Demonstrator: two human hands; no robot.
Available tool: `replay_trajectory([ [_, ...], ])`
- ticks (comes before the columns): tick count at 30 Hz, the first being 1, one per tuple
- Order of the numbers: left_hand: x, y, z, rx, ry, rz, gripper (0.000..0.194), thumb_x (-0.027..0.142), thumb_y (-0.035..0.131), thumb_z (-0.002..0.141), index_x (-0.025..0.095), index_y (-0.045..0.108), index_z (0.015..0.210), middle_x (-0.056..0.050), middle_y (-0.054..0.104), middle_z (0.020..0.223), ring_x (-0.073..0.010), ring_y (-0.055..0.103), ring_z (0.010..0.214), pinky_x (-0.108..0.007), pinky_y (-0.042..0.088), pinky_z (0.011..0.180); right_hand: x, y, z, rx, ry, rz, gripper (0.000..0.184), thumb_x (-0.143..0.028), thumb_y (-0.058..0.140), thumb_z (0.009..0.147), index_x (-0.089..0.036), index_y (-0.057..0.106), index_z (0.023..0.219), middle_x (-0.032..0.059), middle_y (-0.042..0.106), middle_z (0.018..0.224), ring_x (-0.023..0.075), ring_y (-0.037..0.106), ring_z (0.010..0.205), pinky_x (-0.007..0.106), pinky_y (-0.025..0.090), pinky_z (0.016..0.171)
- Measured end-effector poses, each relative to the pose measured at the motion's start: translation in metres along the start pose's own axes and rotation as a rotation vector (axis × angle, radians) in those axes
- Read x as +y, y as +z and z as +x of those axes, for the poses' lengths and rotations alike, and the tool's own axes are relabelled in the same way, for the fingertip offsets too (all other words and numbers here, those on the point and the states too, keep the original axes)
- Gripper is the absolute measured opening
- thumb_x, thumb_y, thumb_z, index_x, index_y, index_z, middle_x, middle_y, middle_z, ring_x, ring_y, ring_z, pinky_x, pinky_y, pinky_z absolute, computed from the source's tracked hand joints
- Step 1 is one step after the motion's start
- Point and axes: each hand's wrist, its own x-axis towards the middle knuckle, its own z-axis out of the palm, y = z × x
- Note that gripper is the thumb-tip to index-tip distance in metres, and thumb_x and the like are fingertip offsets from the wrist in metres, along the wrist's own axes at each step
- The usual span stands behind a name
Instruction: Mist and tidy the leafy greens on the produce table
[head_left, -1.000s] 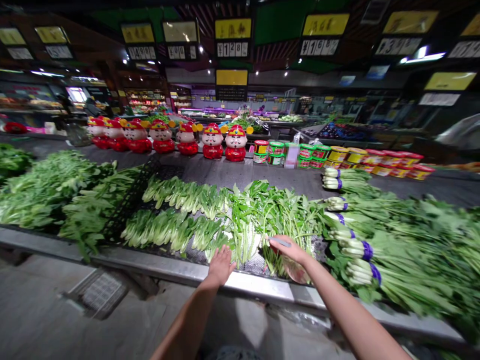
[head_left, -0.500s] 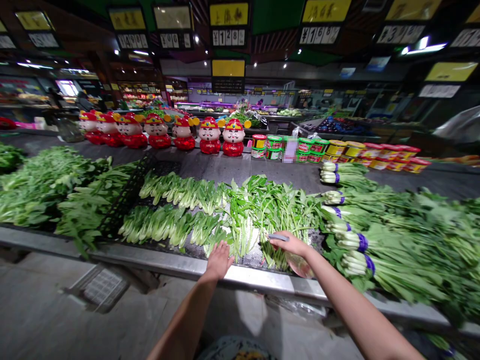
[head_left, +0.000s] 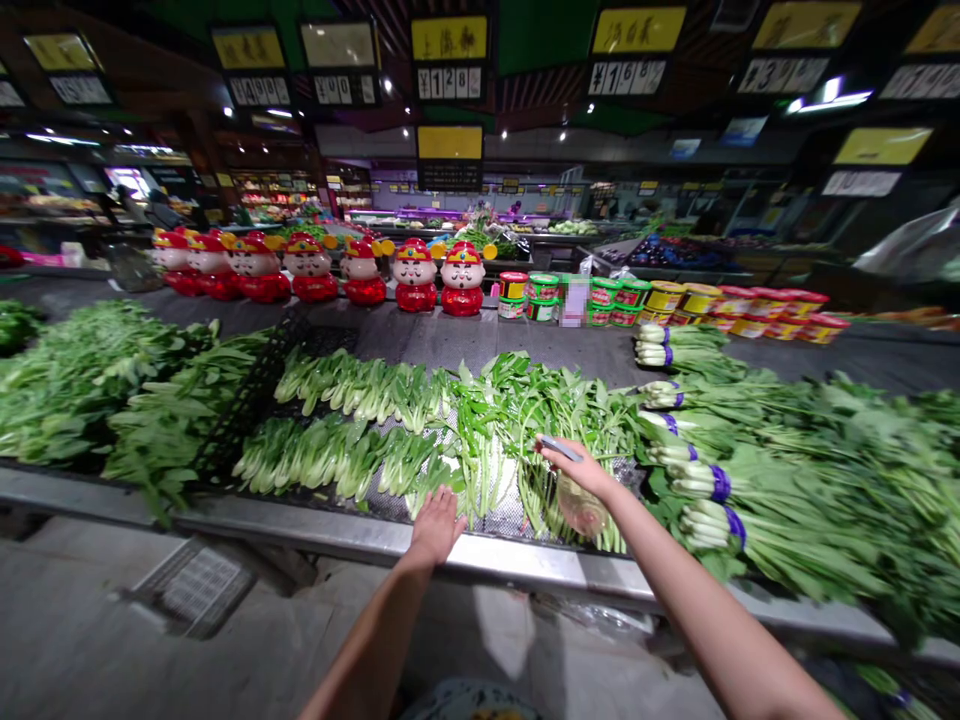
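My right hand (head_left: pixel 581 468) is closed around a clear spray bottle (head_left: pixel 581 508) with a grey top (head_left: pixel 561 447). It hovers over long-stemmed leafy greens (head_left: pixel 491 450), and the bottle's see-through body hangs below the hand. My left hand (head_left: pixel 437 522) is held flat with its fingers stretched out, empty, by the front rim of the stand. Its fingertips are beside the nearest bok choy (head_left: pixel 409 460); whether they touch it I cannot tell. More bok choy (head_left: pixel 360 385) lies in a row behind.
Bunches of greens with purple bands (head_left: pixel 716 485) lie on the right, loose leafy greens (head_left: pixel 90 370) on the left. A metal rail (head_left: pixel 315 535) edges the stand. Red figurine jars (head_left: pixel 415 278) and stacked tubs (head_left: pixel 542 297) stand behind. A crate (head_left: pixel 191 585) is on the floor.
My right hand has risen a little, and the spray bottle's body has swung up and left. My left hand stays almost where it was. The view has shifted slightly.
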Motion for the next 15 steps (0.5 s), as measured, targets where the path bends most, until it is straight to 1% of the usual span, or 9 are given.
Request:
replay_trajectory([
  [2,0.000,-0.001,0.000,-0.007,-0.001,-0.001,0.063,0.046,0.025,0.099,0.008,0.039,0.148,-0.012,0.033,0.158,-0.0254,0.022,0.149,-0.044,0.014,0.124,-0.008,0.004,0.009,0.050,-0.003,0.013,0.040,-0.057,0.058,0.085,-0.023,0.071,0.103,0.0062,0.073,0.096,0.0214,0.065,0.081,0.038,0.054,0.074],
  [5,0.000,-0.001,0.000,-0.007,-0.001,-0.008,0.064,0.047,0.024,0.099,0.008,0.039,0.149,-0.012,0.033,0.157,-0.0256,0.022,0.149,-0.044,0.015,0.124,-0.016,0.014,0.020,0.139,0.031,0.057,0.036,-0.056,0.058,0.085,-0.024,0.070,0.096,0.0070,0.073,0.097,0.0220,0.066,0.083,0.037,0.055,0.069],
  [7,-0.001,-0.001,0.000,-0.008,0.000,-0.010,0.065,0.047,0.023,0.099,0.008,0.038,0.149,-0.012,0.033,0.158,-0.0256,0.022,0.149,-0.044,0.015,0.124,-0.017,0.021,0.023,0.184,0.058,0.062,0.036,-0.056,0.057,0.085,-0.023,0.069,0.091,0.0074,0.073,0.094,0.0224,0.066,0.081,0.036,0.054,0.066],
  [9,0.000,-0.001,-0.001,-0.018,-0.004,-0.010,0.065,0.047,0.023,0.099,0.008,0.038,0.149,-0.012,0.033,0.158,-0.0255,0.021,0.149,-0.043,0.014,0.125,-0.016,0.027,0.024,0.194,0.072,0.044,0.038,-0.058,0.056,0.085,-0.022,0.068,0.083,0.0065,0.072,0.083,0.0214,0.065,0.072,0.036,0.053,0.063],
  [12,0.001,-0.003,-0.001,-0.035,-0.012,-0.009,0.065,0.047,0.022,0.099,0.008,0.037,0.150,-0.011,0.031,0.158,-0.0250,0.019,0.150,-0.042,0.013,0.125,-0.011,0.032,0.024,0.213,0.080,0.009,0.043,-0.062,0.054,0.084,-0.023,0.061,0.069,0.0033,0.066,0.066,0.0186,0.059,0.059,0.036,0.051,0.059],
  [15,0.001,-0.003,-0.001,-0.035,-0.008,-0.013,0.064,0.046,0.023,0.099,0.009,0.038,0.149,-0.011,0.032,0.158,-0.0251,0.019,0.150,-0.042,0.013,0.125,-0.011,0.033,0.026,0.239,0.080,-0.004,0.045,-0.065,0.053,0.083,-0.023,0.059,0.069,0.0028,0.065,0.065,0.0186,0.059,0.058,0.035,0.050,0.058],
])
